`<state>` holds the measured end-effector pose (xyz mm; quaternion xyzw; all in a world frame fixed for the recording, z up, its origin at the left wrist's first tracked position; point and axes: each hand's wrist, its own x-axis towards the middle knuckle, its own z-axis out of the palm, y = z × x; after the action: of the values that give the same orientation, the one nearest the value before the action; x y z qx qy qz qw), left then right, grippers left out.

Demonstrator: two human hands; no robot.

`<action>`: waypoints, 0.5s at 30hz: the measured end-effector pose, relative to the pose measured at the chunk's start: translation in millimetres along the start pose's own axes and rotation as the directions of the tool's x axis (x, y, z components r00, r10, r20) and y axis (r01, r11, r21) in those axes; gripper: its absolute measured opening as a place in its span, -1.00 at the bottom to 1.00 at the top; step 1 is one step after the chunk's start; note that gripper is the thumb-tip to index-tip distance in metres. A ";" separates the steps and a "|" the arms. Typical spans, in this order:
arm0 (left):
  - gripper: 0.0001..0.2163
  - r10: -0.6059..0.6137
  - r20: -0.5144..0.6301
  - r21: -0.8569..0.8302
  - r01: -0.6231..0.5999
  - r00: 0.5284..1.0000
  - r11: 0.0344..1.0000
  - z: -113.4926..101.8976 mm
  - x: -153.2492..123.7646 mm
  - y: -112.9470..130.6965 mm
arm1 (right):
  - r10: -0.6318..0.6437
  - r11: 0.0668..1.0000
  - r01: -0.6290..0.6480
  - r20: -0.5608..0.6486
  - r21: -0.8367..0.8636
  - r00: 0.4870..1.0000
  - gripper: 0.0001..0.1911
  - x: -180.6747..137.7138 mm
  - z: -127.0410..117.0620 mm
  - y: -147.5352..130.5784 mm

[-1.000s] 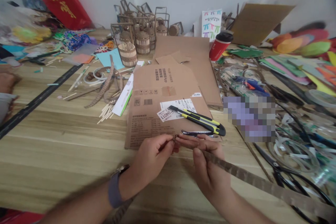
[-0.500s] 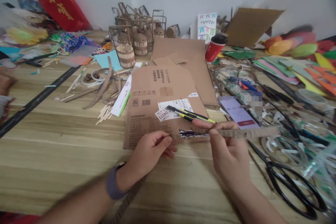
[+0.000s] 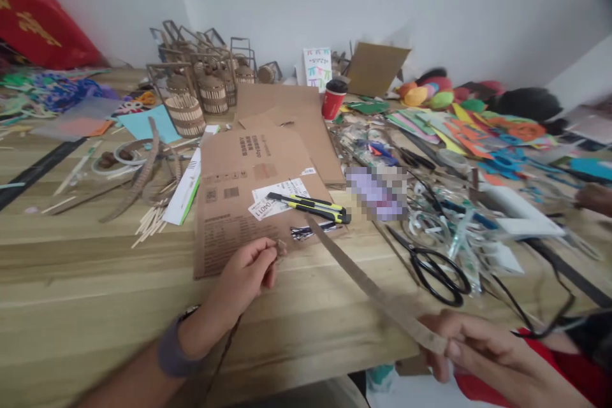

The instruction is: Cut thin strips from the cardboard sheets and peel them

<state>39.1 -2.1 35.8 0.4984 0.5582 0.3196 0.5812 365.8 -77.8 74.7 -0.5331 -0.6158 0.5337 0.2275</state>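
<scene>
My left hand (image 3: 248, 271) is closed in a pinch on a small crumpled brown strip end (image 3: 281, 247), low over the front of the flattened cardboard box (image 3: 217, 207). A thin dark length trails down below that wrist. At the lower right, past the table's front edge, my right hand (image 3: 478, 347) grips one end of a long flat brown strip (image 3: 368, 284). The strip's other end points up and left, by a bundle of thin dark wires (image 3: 313, 231). Just behind the bundle lies a yellow and black utility knife (image 3: 310, 206) on the cardboard.
Black-handled scissors (image 3: 437, 274) lie right of the cardboard, near tangled clear plastic. Behind stand small lidded stick baskets (image 3: 184, 116) and a red cup (image 3: 333, 101). Short pale sticks (image 3: 150, 220) lie at left. Another person's hand (image 3: 593, 197) shows at the right edge.
My right hand has moved right and down toward the table's front edge, and its strip now points up-left instead of right. My left hand keeps its pinch. The view has turned right.
</scene>
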 end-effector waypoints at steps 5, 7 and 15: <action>-0.58 0.011 0.088 0.041 -0.015 0.996 0.999 2.2 -3.4 -1.9 | 0.090 0.996 -0.083 -0.250 0.037 0.964 -0.56 -51.0 -18.5 32.4; -0.53 0.017 0.101 0.060 -0.023 0.995 0.998 1.8 -5.0 -1.8 | 0.156 0.986 -0.142 -0.206 0.084 0.966 -0.58 -69.1 -23.5 57.5; -0.55 0.010 0.119 0.129 -0.025 0.993 0.991 1.0 -11.7 3.2 | 0.679 0.734 -0.672 -0.072 0.101 0.731 -0.62 -129.9 -20.5 192.0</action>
<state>38.6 -12.3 42.5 0.5582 0.5381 0.2577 0.5766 505.3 -212.6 -53.9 -0.7392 -0.3491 0.5720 0.0677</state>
